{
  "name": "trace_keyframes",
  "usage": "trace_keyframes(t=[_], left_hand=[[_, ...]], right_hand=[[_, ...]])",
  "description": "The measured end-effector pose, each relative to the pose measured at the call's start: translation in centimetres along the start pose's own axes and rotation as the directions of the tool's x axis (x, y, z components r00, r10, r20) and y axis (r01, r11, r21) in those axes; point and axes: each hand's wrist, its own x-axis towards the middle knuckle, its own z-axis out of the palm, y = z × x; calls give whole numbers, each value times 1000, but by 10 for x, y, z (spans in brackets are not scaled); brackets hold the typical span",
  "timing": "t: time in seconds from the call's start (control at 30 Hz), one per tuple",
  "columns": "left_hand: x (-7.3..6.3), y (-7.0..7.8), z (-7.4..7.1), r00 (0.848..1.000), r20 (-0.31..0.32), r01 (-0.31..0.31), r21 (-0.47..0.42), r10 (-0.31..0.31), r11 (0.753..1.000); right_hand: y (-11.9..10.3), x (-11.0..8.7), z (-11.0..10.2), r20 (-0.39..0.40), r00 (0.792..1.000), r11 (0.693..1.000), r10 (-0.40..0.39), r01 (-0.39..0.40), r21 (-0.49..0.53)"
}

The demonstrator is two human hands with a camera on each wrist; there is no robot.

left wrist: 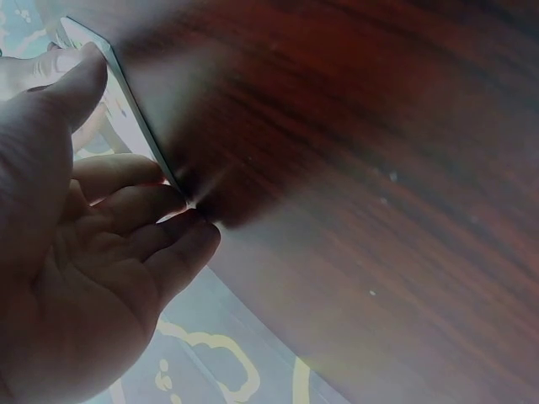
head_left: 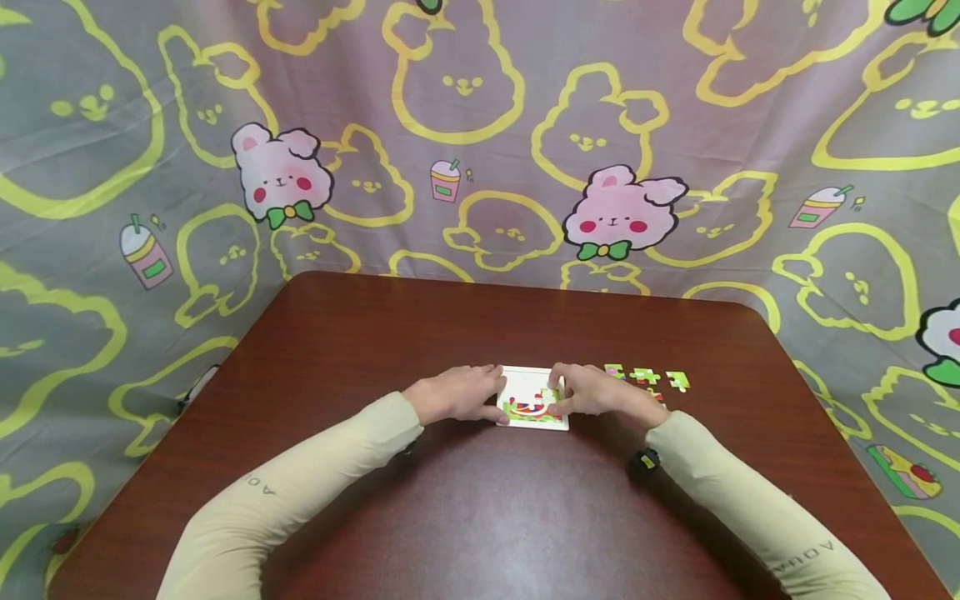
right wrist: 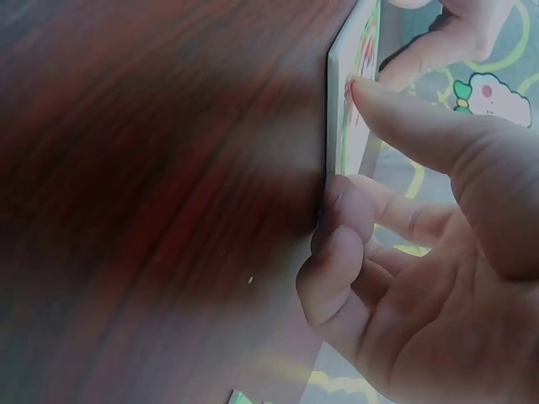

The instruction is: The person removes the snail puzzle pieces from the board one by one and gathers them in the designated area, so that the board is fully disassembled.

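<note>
A white-framed jigsaw tray (head_left: 531, 423) lies on the table between both hands, its lower part filled with red, blue, white and green pieces; its upper part shows bare white. My left hand (head_left: 467, 393) holds the tray's left side, thumb at the near corner and fingers toward the far one. In the left wrist view, that thumb (left wrist: 84, 80) and the fingers span the tray's edge. My right hand (head_left: 592, 390) grips the right side. Its thumb (right wrist: 396, 109) touches the picture just inside the rim, while the other fingers curl against the tray's side in the right wrist view.
Several loose jigsaw pieces (head_left: 643, 376) lie on the table right of the tray, some partly hidden behind the right hand. The dark brown table (head_left: 420, 325) meets a patterned curtain (head_left: 495, 108) at the back and sides.
</note>
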Motion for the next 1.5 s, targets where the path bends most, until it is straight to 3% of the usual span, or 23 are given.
trace_keyframes(t=[0.47,0.9,1.2,1.5], left_hand=[[1,0,0,1000,5,5,2,-5,1000],[2,0,0,1000,4,5,7,-5,1000],[1,0,-1,1000,5,3,4,-3,1000],[0,0,-2,1000,6,-4,2,4,1000]], right_hand=[[-1,8,0,1,1000,1000,13,-13,-21],[-9,8,3,-92,994,993,-62,52,-105],[-10,6,6,-91,995,999,-32,33,13],[-11,3,4,-70,993,995,-96,94,-26]])
